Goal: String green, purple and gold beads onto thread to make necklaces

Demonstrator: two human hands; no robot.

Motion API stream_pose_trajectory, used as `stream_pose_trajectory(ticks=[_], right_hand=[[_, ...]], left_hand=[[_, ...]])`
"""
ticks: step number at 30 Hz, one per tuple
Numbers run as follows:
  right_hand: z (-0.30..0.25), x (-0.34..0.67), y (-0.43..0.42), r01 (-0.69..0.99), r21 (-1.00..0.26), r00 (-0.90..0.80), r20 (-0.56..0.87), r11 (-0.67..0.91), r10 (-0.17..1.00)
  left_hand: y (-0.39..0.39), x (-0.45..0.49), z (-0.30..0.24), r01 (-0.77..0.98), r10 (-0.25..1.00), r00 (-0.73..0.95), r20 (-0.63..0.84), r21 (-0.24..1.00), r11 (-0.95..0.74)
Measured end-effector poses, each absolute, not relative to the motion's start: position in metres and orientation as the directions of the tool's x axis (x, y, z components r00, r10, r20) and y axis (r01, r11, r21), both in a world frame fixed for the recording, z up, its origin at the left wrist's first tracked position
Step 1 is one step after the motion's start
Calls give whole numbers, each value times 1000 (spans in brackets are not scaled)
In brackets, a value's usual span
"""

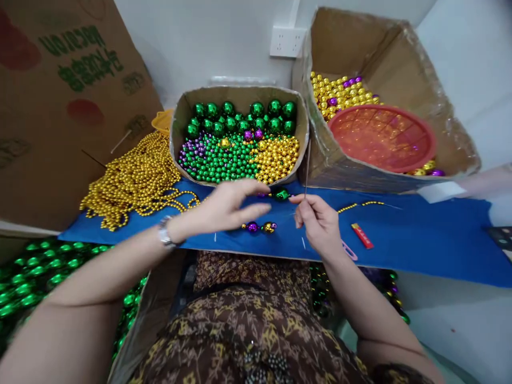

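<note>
My right hand (318, 221) pinches a long thin needle (306, 165) that stands upright above the blue board (420, 240). My left hand (228, 205) hovers over the board with fingers stretched toward a large green bead (281, 194); nothing is in it. A purple bead (252, 227) and a gold bead (269, 227) lie just below its fingertips. A short gold bead strand (360, 205) trails to the right of my right hand.
A cardboard box (240, 96) of green, gold and purple beads stands behind the hands. A bigger box (448, 128) at right holds gold beads and a red basket (382, 137). Gold bead strands (136, 178) pile at left. A red lighter (362, 236) lies on the board.
</note>
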State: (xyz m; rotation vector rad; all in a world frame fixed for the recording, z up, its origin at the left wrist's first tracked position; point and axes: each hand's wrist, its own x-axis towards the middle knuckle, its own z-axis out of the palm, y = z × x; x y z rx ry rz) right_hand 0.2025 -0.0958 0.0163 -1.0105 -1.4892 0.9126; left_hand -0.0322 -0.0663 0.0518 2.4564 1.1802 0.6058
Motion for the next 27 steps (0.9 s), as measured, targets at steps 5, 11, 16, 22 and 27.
stream_pose_trajectory(ticks=[5,11,16,22,27], right_hand=[[29,218,-104,76,-912,13,405,403,914],[11,252,-97,17,-929,293,358,370,886],[-21,272,-89,-72,-962,437,209,265,875],[-55,273,-84,-109,-974,484,122,198,866],[-65,269,-78,-147,-968,492,107,203,864]], left_hand=[[-79,-4,-22,674,716,695,60,293,-678],[-78,-27,-58,783,774,622,-119,98,-614],[-61,-52,-63,854,842,519,-143,110,-508],[-49,-75,-66,888,871,460,-171,108,-448],[-49,-88,-66,896,882,440,-170,25,-443]])
